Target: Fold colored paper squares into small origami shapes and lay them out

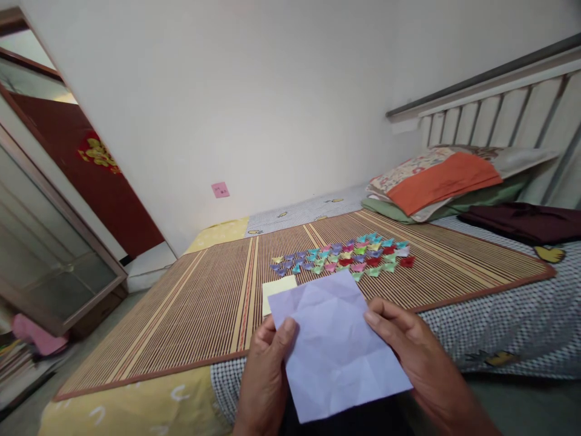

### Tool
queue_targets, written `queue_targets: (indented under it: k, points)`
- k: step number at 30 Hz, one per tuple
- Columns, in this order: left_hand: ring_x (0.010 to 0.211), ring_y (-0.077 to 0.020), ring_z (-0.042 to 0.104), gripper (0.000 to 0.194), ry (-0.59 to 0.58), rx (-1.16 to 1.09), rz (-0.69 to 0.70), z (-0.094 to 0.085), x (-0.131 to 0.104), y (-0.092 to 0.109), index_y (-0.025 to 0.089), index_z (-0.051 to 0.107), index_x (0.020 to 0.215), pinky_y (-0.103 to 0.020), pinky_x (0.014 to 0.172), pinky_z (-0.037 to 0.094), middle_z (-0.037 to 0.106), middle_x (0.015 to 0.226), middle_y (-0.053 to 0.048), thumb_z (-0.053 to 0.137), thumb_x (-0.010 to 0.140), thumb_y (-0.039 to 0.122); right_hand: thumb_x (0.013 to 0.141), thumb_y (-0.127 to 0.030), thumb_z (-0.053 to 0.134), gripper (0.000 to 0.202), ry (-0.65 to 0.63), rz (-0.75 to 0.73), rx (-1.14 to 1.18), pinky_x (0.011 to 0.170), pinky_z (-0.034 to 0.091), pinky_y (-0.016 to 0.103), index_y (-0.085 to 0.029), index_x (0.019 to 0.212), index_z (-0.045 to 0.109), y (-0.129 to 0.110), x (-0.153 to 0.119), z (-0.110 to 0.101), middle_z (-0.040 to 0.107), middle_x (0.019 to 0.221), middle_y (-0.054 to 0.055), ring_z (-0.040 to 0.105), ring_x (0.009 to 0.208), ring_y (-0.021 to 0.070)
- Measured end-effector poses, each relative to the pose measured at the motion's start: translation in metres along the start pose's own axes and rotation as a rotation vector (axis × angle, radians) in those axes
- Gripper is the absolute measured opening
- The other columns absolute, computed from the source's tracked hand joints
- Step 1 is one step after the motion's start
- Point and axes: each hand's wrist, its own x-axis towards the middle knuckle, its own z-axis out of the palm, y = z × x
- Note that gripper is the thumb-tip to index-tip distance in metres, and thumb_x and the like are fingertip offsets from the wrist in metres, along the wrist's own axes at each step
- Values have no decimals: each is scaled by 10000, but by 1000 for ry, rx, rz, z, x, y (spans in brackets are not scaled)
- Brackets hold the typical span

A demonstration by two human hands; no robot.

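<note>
A creased lavender sheet of paper (340, 345) is held up between my two hands, above the near edge of the bed. My left hand (267, 363) pinches its left edge, thumb on top. At the right edge, my right hand (413, 345) grips it between thumb and fingers. Fold lines cross the sheet, which is opened out nearly flat. Just behind it lies a pale yellow sheet (276, 287), partly hidden. Beyond, several small folded paper pieces (336, 257) in many colours sit in rows on the striped mat (209, 309).
Pillows with an orange cloth (447, 178) are stacked at the right, near a white radiator (490, 109). Dark folded fabric (521, 221) lies in front of them. A pink note (220, 189) is stuck on the wall. A glass-panelled door (49, 230) stands at the left.
</note>
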Motion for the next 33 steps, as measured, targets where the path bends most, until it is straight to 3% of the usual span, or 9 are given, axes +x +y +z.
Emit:
queue_targets:
  k: [5,8,11,13,19,22,25,29,33]
  points:
    - [657,-146,645,304,-152,181,28,-14,18,19,145,777,874,-236,633,504,747,765,-55,907,703,360,804,-538,795,448,-175,75,-28,474,306,194,-197,705,522,-10,17,-12,443,617,-56,368,538,87]
    - [791,-179,683,364,-209,367,41,-20,33,39,166,795,996,-260,717,527,777,891,-75,909,711,360,772,-551,820,488,-369,113,-96,480,288,185,-180,675,517,-16,35,-14,460,619,-52,371,535,74]
    - [664,-146,627,292,-406,476,-95,-20,41,51,127,792,786,-245,644,494,722,724,-51,928,672,359,745,-559,840,496,-462,152,-123,470,277,180,-171,676,539,-19,52,-7,480,608,-52,376,513,65]
    - [611,-125,602,295,-435,475,-159,-20,42,50,117,787,755,-229,604,473,702,687,-41,919,682,371,718,-555,863,496,-471,182,-111,462,278,180,-164,667,562,-18,60,-2,499,592,-49,384,494,62]
    - [623,-143,649,321,-91,280,-1,-27,39,22,133,792,857,-235,606,520,747,753,-51,903,702,392,809,-738,669,577,-283,141,161,638,485,292,-189,962,759,5,62,-5,699,784,53,607,684,186]
    - [643,-153,662,306,48,203,96,-27,42,7,145,800,894,-260,645,551,767,805,-57,884,728,388,812,-604,757,435,-262,66,6,701,487,305,-183,920,766,16,54,-6,706,808,48,613,748,195]
    - [631,-152,648,298,98,160,114,-25,46,-2,158,799,894,-254,632,537,756,778,-44,874,738,401,771,-505,825,342,-152,33,-148,681,470,291,-177,754,730,21,50,-1,672,742,15,580,702,173]
    - [605,-141,586,320,105,188,101,-27,51,-5,156,777,796,-225,582,478,675,673,-11,878,716,449,757,-531,797,378,-37,-61,-249,584,428,274,-180,668,691,20,54,3,586,655,-9,511,626,151]
    - [607,-115,478,378,136,478,329,-34,51,-2,159,655,576,-198,557,388,566,660,12,878,722,427,731,-518,804,351,44,-109,-323,558,424,274,-179,720,714,20,58,2,585,655,-7,508,605,150]
